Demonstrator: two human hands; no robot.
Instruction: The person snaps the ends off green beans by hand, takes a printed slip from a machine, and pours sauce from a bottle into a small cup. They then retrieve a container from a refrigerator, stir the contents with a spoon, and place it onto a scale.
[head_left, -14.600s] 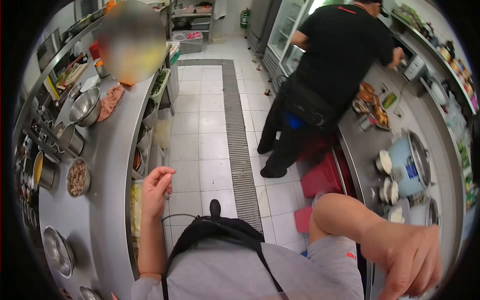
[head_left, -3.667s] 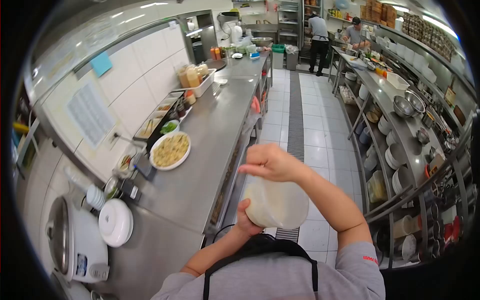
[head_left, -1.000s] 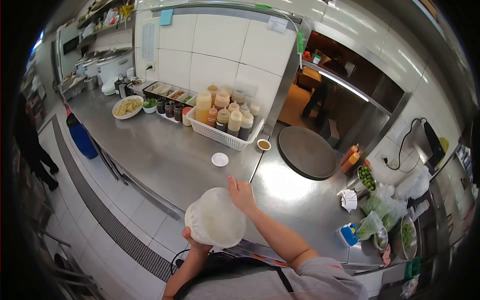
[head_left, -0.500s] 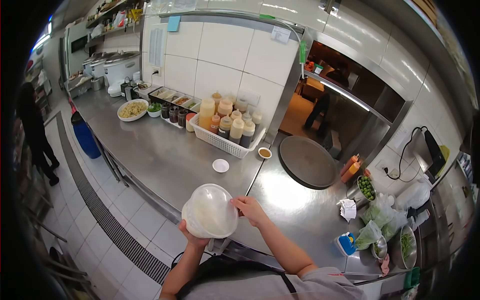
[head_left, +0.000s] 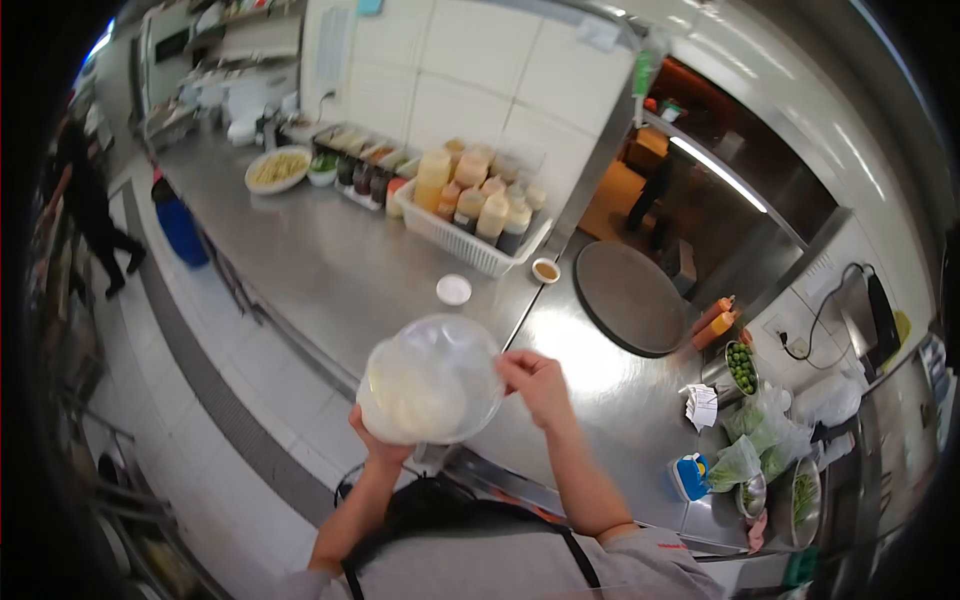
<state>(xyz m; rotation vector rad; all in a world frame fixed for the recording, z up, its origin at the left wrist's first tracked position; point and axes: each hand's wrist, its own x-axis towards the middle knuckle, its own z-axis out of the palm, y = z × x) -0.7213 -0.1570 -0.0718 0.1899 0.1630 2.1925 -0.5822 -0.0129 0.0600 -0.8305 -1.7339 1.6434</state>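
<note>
My left hand (head_left: 380, 438) is wrapped round the lower left side of a round white tub (head_left: 388, 405), tilted above the counter's front edge. A clear plastic lid (head_left: 474, 352) overlaps the tub and sticks out past it to the right and top. Pinched between the fingertips of my right hand (head_left: 538, 380) is the lid's right edge. Something pale white shows in the tub, blurred through the lid. Beyond it on the steel counter sits a small white dish (head_left: 453, 290). A little cup of brown sauce (head_left: 546, 270) stands farther right.
A white basket (head_left: 455, 240) of squeeze bottles stands by the wall, with a bowl of pale food (head_left: 278, 170) to its left. A round dark tray (head_left: 632, 300) lies right. Limes (head_left: 741, 368) and bagged greens (head_left: 762, 435) crowd the far right. A person (head_left: 92, 195) walks at left.
The lid has shifted right and up off the tub's rim, with my right hand moving along. My view has tilted slightly, and the person at left has taken a step.
</note>
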